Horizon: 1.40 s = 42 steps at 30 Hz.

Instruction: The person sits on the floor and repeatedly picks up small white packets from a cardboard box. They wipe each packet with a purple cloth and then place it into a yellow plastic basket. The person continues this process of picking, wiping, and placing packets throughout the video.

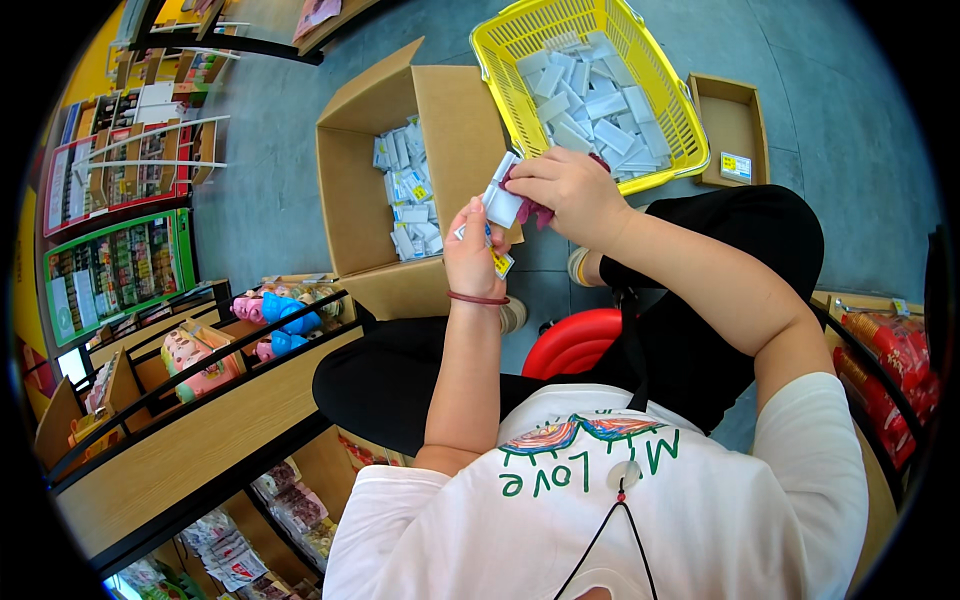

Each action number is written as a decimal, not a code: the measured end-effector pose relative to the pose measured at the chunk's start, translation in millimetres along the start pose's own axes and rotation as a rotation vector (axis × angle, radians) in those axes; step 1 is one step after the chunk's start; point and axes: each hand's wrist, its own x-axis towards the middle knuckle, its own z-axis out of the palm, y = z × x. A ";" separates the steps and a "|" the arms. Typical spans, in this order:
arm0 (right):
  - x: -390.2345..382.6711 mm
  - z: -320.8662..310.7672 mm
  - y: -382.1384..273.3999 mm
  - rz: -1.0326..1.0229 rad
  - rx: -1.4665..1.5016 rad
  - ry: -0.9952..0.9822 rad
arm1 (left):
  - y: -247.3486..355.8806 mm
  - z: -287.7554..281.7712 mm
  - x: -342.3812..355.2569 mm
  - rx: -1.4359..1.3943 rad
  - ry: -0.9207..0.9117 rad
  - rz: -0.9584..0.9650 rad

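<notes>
In front of me, my left hand (473,262) grips a white plastic price tag holder (503,207) between thumb and fingers. A yellow and white price label (502,264) sticks out below the same hand. My right hand (582,196) is closed on a dark red cloth (537,213), which touches the upper part of the holder. Beyond the hands, a yellow plastic basket (694,152) contains many white tag holders (612,105). To the left, an open cardboard box (460,125) contains more tag holders (408,185), some with yellow labels.
A shallow cardboard tray (757,115) with one price tag (736,166) lies right of the basket. A red round stool (575,345) sits between my legs. Shelves with a wooden edge (215,425) run along the left; red packages (890,365) are at the right.
</notes>
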 end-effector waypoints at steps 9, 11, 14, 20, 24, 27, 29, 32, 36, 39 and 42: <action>-2.3 7.7 1.6 -0.001 0.032 -0.004 | -8.0 -6.6 2.8 0.047 0.056 0.058; 1.9 3.9 9.8 0.102 0.007 0.036 | -4.4 -6.5 0.9 0.060 0.075 0.062; 4.5 -0.3 21.8 0.301 0.048 0.064 | 1.2 -4.3 -1.4 0.087 0.080 0.072; 3.8 6.1 10.3 0.330 0.414 0.075 | -0.5 -3.6 0.5 0.112 0.140 0.141; -1.2 11.1 1.3 0.282 0.434 -0.049 | -8.3 6.9 -3.4 0.100 0.110 0.141; -3.6 12.1 -0.7 0.331 0.506 -0.039 | -6.4 21.8 -10.8 0.106 0.113 0.120; -1.3 9.7 -0.7 0.508 0.640 -0.093 | -8.2 14.4 -7.6 0.153 0.070 0.148; 0.9 9.8 0.4 0.751 0.933 -0.065 | -8.7 8.4 -3.1 0.182 0.095 0.171; 1.9 11.9 3.4 0.964 1.162 -0.024 | -11.0 0.5 3.1 0.119 0.147 0.089; 2.6 8.5 3.5 1.059 1.207 -0.035 | -8.6 -0.7 2.2 0.002 0.059 -0.004; 3.3 8.5 2.9 1.072 1.203 -0.042 | -4.4 1.4 0.7 -0.111 0.023 0.002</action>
